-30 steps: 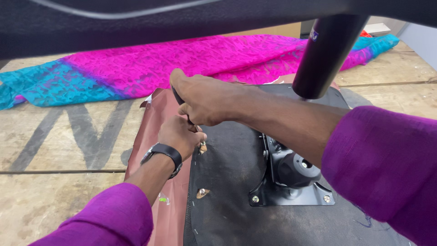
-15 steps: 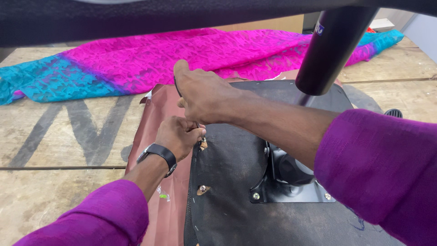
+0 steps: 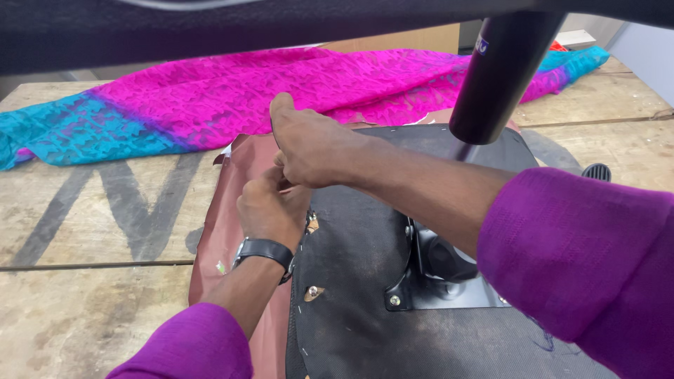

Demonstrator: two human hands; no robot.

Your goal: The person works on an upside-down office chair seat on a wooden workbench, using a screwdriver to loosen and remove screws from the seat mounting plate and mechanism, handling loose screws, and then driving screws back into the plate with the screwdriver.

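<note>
On a wooden bench (image 3: 84,309), an upturned chair seat (image 3: 365,231) lies. The left hand (image 3: 270,207) pinches its brown vinyl cover (image 3: 232,210) (edge folded over); the right hand (image 3: 312,147) presses alongside, fingers closed.

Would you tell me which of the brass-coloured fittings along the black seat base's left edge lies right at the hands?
The upper fitting, just right of the left hand, beside the watch-bearing wrist. The lower fitting sits apart, nearer the camera, with nothing touching it.

seat base (image 3: 365,238) on table (image 3: 91,224) — cloth (image 3: 210,98) behind
</note>
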